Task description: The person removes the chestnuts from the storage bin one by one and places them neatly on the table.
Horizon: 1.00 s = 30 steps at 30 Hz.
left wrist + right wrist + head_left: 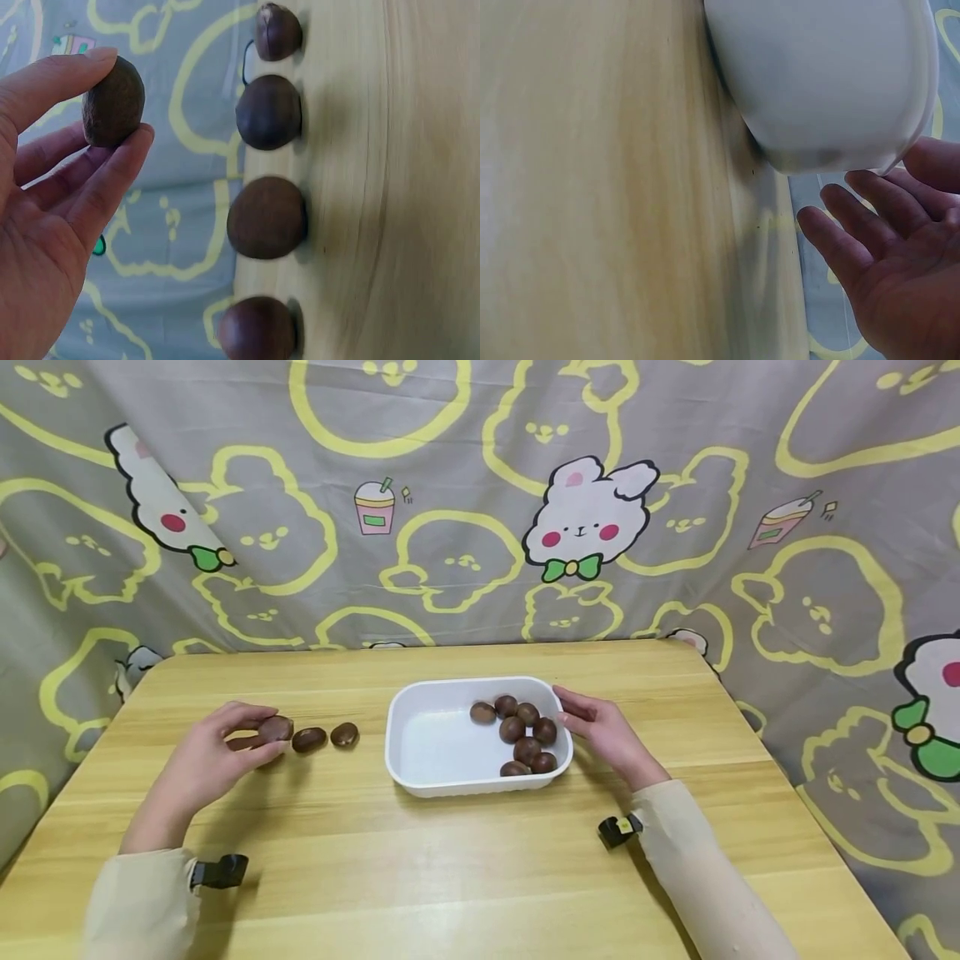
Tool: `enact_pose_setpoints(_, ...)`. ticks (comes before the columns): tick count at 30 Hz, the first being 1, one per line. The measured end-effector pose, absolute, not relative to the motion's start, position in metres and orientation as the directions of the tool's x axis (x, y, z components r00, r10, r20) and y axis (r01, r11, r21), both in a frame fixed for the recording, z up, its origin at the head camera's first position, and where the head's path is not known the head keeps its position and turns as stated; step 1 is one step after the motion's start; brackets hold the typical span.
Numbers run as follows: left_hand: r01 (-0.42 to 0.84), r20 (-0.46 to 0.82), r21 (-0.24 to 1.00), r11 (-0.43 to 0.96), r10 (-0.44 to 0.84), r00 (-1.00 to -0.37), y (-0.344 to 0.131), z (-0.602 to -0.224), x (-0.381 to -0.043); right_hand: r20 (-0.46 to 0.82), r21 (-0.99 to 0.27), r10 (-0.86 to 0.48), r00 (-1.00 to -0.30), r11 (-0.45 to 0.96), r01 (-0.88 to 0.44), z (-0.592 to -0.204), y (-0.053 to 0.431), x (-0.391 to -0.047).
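Note:
My left hand (pixel 213 752) pinches a brown chestnut (pixel 114 103) between thumb and fingertips, raised off the table at the left. Several more chestnuts lie in a row beneath and beside it, among them one chestnut (pixel 309 740) and another chestnut (pixel 345 735) to the right of the fingers. In the middle of the table stands a white tray (pixel 431 789), with a cluster of chestnuts (pixel 527 750) along its right side. The right hand (pixel 603 731) holds the tray's right rim near the far corner, thumb at the edge and fingers loosely bent outside.
The wooden table (pixel 480 877) ends at the back against a grey curtain (pixel 465 468) with cartoon prints. A black strap mount (pixel 221 871) sits at the left wrist, and another black mount (pixel 618 831) at the right.

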<state>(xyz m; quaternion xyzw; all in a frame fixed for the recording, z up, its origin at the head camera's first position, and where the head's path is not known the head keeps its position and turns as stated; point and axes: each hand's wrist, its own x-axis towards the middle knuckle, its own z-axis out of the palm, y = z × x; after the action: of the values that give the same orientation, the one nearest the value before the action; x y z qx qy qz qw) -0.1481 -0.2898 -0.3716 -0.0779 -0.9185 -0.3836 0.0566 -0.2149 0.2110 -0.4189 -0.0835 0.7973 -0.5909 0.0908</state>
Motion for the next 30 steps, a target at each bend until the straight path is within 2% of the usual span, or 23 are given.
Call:
enact_pose_setpoints(13,-0.015,0.091,0.69,0.724,-0.107,-0.99,-0.341,-0.371,-0.13,-0.047,-0.959,-0.245,-0.968,0.283,-0.025,-0.421,0.212,-0.217)
enact_pose_setpoints(19,-0.042,0.086,0.697,0.715,-0.141,-0.986,-0.359,-0.378,-0.126,-0.053,-0.958,-0.248,-0.967,0.285,-0.021,-0.422,0.214,-0.218)
enact_pose_setpoints(30,-0.172,0.02,0.586,0.791,-0.227,-0.974,-0.387,-0.394,-0.117,-0.049,-0.958,-0.251,-0.967,0.286,-0.025,-0.42,0.212,-0.217)
